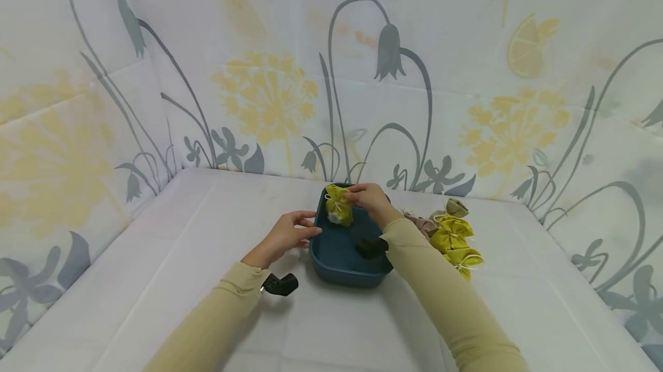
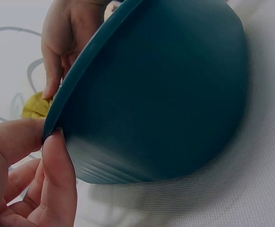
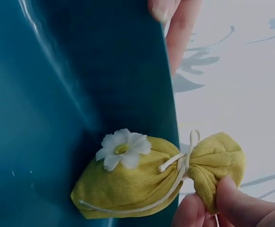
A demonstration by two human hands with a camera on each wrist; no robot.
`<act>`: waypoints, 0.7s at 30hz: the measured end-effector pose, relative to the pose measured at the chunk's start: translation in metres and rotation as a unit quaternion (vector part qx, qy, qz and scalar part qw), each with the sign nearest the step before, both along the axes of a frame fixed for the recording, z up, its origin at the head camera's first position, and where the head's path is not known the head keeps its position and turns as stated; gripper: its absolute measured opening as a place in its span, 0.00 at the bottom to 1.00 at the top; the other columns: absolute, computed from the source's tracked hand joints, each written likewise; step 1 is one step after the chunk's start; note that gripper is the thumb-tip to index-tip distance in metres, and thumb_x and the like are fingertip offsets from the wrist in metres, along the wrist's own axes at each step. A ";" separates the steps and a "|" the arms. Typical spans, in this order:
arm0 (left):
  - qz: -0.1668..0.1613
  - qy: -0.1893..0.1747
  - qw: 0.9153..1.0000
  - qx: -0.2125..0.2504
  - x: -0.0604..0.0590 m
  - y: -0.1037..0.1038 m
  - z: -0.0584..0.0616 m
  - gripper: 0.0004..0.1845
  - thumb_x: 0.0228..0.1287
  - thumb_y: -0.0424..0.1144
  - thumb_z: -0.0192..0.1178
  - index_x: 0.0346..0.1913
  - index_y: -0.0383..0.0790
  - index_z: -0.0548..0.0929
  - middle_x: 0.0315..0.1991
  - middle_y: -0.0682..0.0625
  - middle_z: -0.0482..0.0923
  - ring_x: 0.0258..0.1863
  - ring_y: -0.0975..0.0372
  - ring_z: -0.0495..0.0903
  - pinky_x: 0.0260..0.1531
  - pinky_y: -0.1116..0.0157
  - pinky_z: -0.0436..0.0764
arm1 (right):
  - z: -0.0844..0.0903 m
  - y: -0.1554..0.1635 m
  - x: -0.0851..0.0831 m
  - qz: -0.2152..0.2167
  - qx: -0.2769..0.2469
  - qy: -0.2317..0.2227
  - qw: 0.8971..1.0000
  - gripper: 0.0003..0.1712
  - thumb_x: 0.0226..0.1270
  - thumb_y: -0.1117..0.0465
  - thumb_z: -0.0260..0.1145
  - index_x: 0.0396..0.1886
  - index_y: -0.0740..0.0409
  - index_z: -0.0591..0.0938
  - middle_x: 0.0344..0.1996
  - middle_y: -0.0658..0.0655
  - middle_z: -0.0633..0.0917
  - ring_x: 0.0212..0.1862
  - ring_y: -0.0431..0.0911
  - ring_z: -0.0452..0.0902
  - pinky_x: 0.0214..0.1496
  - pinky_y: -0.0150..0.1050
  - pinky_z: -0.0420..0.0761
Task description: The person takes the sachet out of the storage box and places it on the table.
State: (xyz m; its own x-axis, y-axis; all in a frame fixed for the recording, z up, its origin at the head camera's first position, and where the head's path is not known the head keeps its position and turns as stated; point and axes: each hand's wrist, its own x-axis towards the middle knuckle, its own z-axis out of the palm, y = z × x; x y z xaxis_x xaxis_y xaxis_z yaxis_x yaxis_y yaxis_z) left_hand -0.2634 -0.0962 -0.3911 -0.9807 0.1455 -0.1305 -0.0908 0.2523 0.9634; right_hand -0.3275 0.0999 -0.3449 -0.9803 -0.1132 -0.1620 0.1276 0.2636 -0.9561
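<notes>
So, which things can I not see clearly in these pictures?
- Head view: the right forearm hides part of the blue tray's floor.
- Left wrist view: the tray wall hides its inside, most of the yellow pouch and part of the right hand.
- Head view: the pouches beside the tray overlap; too small to count.

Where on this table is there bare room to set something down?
Bare cloth lies left of the blue tray, beyond the left hand, and in front between the sleeves. Right of the tray is crowded with pouches; the right hand lowers a yellow pouch inside.
</notes>
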 end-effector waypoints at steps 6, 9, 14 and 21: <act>-0.001 -0.003 1.000 -0.001 -0.001 0.001 0.001 0.28 0.58 0.35 0.65 0.62 0.39 0.72 0.45 0.42 0.74 0.30 0.60 0.79 0.31 0.65 0.82 | 0.004 0.006 0.010 0.011 0.008 0.010 1.000 0.17 0.67 0.67 0.60 0.52 0.72 0.76 0.47 0.65 0.79 0.47 0.57 0.77 0.57 0.48 0.71; -0.001 -0.002 1.000 -0.002 0.000 0.002 0.002 0.28 0.58 0.35 0.65 0.62 0.39 0.72 0.45 0.42 0.74 0.30 0.60 0.79 0.31 0.65 0.82 | 0.008 0.008 0.020 0.021 0.018 0.022 0.999 0.16 0.67 0.66 0.60 0.51 0.72 0.77 0.46 0.65 0.80 0.47 0.56 0.77 0.57 0.48 0.72; 0.000 -0.001 1.000 -0.003 0.000 0.002 0.002 0.28 0.58 0.35 0.65 0.62 0.39 0.72 0.45 0.42 0.74 0.29 0.60 0.78 0.31 0.65 0.82 | 0.018 0.013 0.040 0.035 0.029 0.052 0.998 0.14 0.67 0.66 0.59 0.49 0.70 0.79 0.43 0.63 0.81 0.44 0.55 0.79 0.55 0.47 0.73; 0.000 0.008 1.000 0.003 0.001 0.001 0.002 0.28 0.58 0.34 0.65 0.62 0.38 0.72 0.45 0.42 0.74 0.29 0.60 0.78 0.30 0.65 0.82 | 0.026 0.020 0.057 0.033 0.036 0.078 0.996 0.13 0.67 0.66 0.59 0.47 0.69 0.79 0.42 0.61 0.81 0.47 0.58 0.76 0.54 0.48 0.74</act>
